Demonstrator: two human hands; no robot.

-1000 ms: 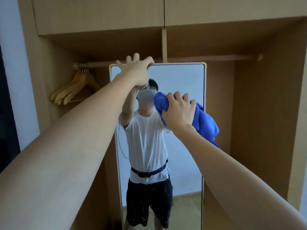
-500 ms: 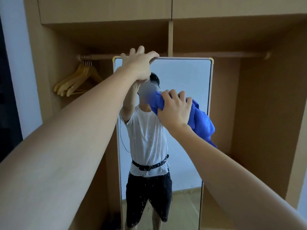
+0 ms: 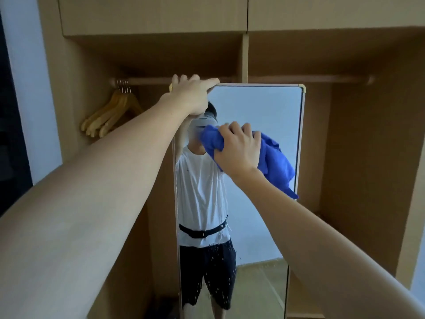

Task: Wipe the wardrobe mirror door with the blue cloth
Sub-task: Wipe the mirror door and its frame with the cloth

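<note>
A: What is seen nearest the camera?

B: Two bare forearms are stretched forward. The right hand (image 3: 238, 148) is closed tightly around a bunched blue cloth (image 3: 273, 160), which is pressed against the upper part of the tall, light-framed wardrobe mirror door (image 3: 264, 107); a loose end of the cloth is left hanging to the right, near the frame.

A: And the other hand?

B: The left hand (image 3: 192, 94) is clamped over the mirror door's top left corner, fingers curled over the edge.

A: What is shown further back?

B: Small droplets are seen on the lower glass. Behind, to the left, pale wooden clothes hangers (image 3: 110, 116) are hung on the round wooden rail (image 3: 310, 78) of the tan open wardrobe (image 3: 368, 134).
</note>
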